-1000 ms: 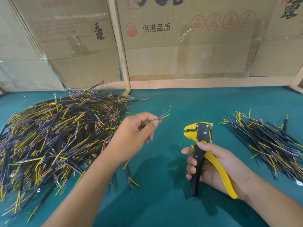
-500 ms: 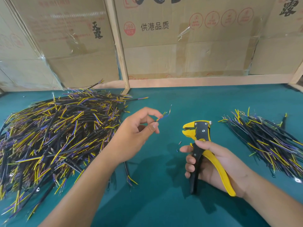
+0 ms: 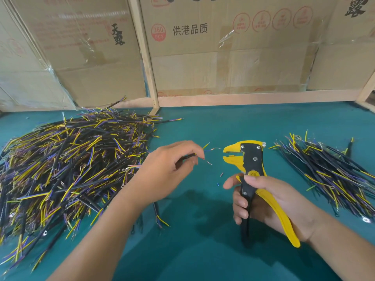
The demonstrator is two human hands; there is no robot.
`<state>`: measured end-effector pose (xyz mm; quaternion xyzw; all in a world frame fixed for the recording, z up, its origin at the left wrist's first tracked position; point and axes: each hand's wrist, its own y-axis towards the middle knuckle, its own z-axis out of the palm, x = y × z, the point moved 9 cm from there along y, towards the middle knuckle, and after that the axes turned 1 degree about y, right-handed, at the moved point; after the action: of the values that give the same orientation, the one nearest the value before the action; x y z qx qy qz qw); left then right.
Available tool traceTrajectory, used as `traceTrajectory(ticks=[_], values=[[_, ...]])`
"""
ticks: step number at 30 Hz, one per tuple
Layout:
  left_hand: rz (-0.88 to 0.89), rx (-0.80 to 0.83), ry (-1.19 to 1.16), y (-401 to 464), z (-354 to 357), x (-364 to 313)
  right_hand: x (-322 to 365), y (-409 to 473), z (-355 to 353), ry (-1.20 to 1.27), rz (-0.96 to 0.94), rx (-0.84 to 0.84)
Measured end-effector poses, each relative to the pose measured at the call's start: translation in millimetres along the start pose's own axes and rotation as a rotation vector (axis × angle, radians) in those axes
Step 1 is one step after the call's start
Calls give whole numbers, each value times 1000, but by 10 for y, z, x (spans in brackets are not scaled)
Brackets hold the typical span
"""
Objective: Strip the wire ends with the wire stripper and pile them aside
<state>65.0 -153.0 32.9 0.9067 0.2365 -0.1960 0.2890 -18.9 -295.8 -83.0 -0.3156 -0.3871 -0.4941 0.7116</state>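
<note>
My left hand (image 3: pixel 168 171) pinches a short black cable (image 3: pixel 189 156) whose thin yellow, blue and red cores fan out toward the right. Their tips lie just left of the jaws of the yellow and black wire stripper (image 3: pixel 250 169). My right hand (image 3: pixel 269 201) grips the stripper by its handles and holds it upright, jaws apart and facing left. A big heap of black cables with yellow and purple cores (image 3: pixel 67 163) covers the left of the green table (image 3: pixel 203 250). A smaller pile of the same cables (image 3: pixel 328 171) lies at the right.
Small bits of cut insulation (image 3: pixel 221 175) lie on the green surface between my hands. Cardboard boxes (image 3: pixel 223 47) and a wooden frame (image 3: pixel 146 57) close off the back of the table. One loose cable (image 3: pixel 160 218) lies under my left forearm.
My left hand has turned and brought the cable's cores closer to the stripper's jaws. The stripper has tilted a little, its jaws now facing the wire tips.
</note>
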Motion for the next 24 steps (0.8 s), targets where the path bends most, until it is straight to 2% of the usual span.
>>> traceTrajectory(ticks=[3, 9, 24], values=[[62, -37, 152, -12, -27, -102, 100, -59, 110, -48, -52, -51], [94, -73, 171, -21, -53, -177, 249, -147, 266, -147, -127, -187], [133, -59, 149, -19, -12, -271, 246, -162, 313, -187, -107, -148]])
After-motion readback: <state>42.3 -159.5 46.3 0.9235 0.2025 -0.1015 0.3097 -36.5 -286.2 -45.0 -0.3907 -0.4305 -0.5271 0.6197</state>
